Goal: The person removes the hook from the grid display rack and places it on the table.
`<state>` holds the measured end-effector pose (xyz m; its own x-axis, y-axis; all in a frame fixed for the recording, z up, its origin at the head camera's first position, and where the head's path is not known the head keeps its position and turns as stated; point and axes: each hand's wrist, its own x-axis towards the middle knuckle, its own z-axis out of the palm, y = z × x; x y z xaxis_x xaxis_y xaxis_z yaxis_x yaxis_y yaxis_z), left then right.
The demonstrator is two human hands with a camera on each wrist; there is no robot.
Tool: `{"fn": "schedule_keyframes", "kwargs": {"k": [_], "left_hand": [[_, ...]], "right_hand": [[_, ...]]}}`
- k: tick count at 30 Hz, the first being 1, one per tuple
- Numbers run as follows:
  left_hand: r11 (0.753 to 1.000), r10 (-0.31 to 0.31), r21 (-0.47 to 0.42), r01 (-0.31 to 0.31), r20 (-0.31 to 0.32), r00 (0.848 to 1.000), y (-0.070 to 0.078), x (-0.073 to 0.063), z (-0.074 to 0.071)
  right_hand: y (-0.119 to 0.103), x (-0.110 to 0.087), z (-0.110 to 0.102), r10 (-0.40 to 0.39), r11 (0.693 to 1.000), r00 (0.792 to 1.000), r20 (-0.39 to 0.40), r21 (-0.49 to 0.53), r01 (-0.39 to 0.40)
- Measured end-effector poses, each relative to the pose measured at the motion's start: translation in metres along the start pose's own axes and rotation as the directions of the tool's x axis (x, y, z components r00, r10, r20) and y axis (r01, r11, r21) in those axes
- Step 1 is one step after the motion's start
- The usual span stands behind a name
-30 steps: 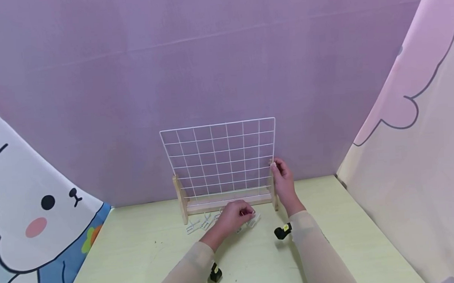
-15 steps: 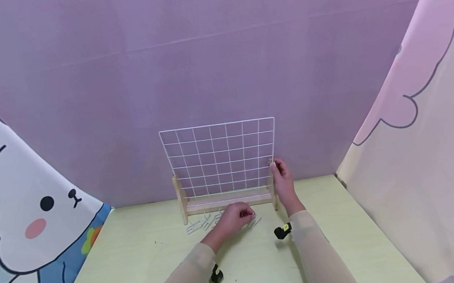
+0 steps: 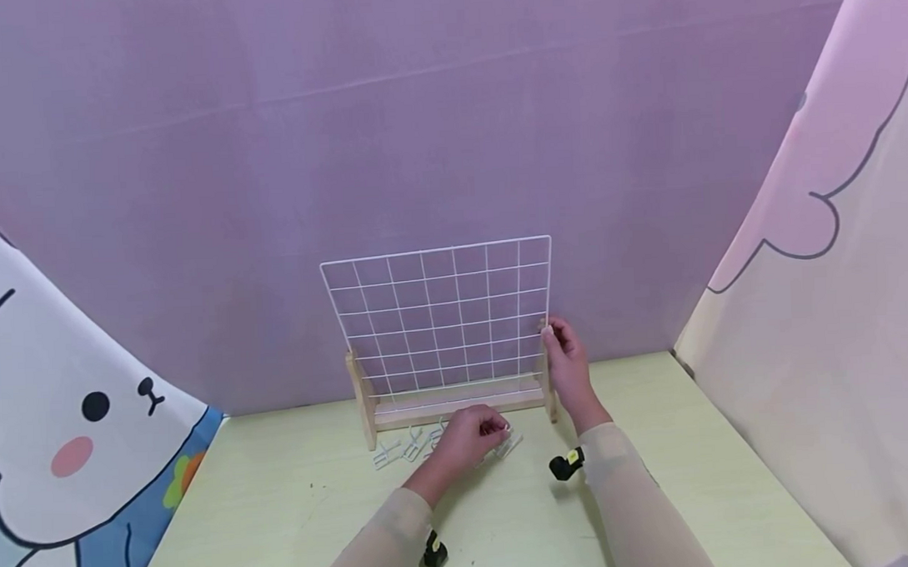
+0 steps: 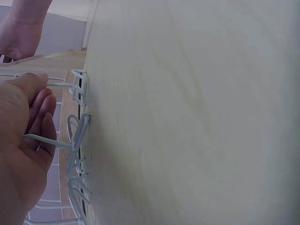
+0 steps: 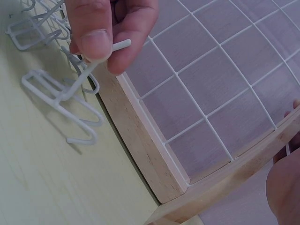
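Note:
Low in front of a white wire grid rack [image 3: 455,300], my left hand [image 3: 467,437] pinches the prong of a white wire hook [image 5: 58,97] between thumb and forefinger. That hook's frame is right at the tabletop in the right wrist view. More white wire hooks [image 3: 412,443] lie in a loose cluster beside and partly behind this hand. My right hand [image 3: 569,367] grips the top of the rack's right wooden post [image 3: 551,397], where the grid's side wire meets it. In the right wrist view part of the right hand [image 5: 287,187] shows behind the post.
The rack's wooden base bar [image 3: 458,410] runs across just behind the hooks. Its left post [image 3: 362,399] stands upright on the pale table [image 3: 281,498]. A purple wall [image 3: 449,133] rises behind the rack, with printed cloth [image 3: 75,397] at the left.
My left hand has dipped very slightly toward the table, still pinching the hook. My right hand stays on the post and the rack stands where it was.

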<state>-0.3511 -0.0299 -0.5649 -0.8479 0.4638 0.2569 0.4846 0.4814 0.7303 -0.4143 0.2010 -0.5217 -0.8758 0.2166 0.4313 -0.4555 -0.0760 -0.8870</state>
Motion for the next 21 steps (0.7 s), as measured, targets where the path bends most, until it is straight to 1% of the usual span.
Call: {"fn": "schedule_keyframes", "kwargs": {"k": [5, 9, 14, 15, 17, 18, 21], "left_hand": [[1.000, 0.012, -0.022, -0.013, -0.030, 0.999, -0.001, 0.000, -0.001], [0.999, 0.028, -0.029, -0.030, -0.058, 0.998, 0.001, 0.002, -0.002], [0.999, 0.034, -0.035, -0.037, -0.083, 0.996, 0.007, 0.002, -0.007], [0.998, 0.040, -0.035, -0.043, -0.088, 0.995, 0.008, 0.002, -0.009], [0.998, 0.047, -0.034, -0.050, -0.090, 0.995, 0.011, 0.000, -0.015], [0.998, 0.049, -0.032, -0.052, -0.091, 0.995, 0.012, -0.002, -0.019], [0.999, 0.041, -0.030, -0.044, -0.094, 0.995, 0.016, -0.012, -0.035]], "right_hand": [[0.000, 0.001, -0.002, 0.015, 1.000, 0.999, 0.029, -0.022, -0.014], [-0.004, 0.002, -0.011, 0.059, 0.995, 0.997, 0.054, -0.082, -0.055], [-0.012, 0.004, -0.024, 0.066, 0.988, 0.995, 0.069, -0.145, -0.055], [-0.019, 0.004, -0.026, 0.079, 0.984, 0.994, 0.076, -0.167, -0.066], [-0.025, 0.005, -0.034, 0.103, 0.968, 0.989, 0.110, -0.238, -0.074], [-0.027, 0.006, -0.038, 0.106, 0.957, 0.985, 0.135, -0.282, -0.064], [-0.034, 0.005, -0.055, 0.121, 0.911, 0.967, 0.225, -0.412, -0.018]]}}
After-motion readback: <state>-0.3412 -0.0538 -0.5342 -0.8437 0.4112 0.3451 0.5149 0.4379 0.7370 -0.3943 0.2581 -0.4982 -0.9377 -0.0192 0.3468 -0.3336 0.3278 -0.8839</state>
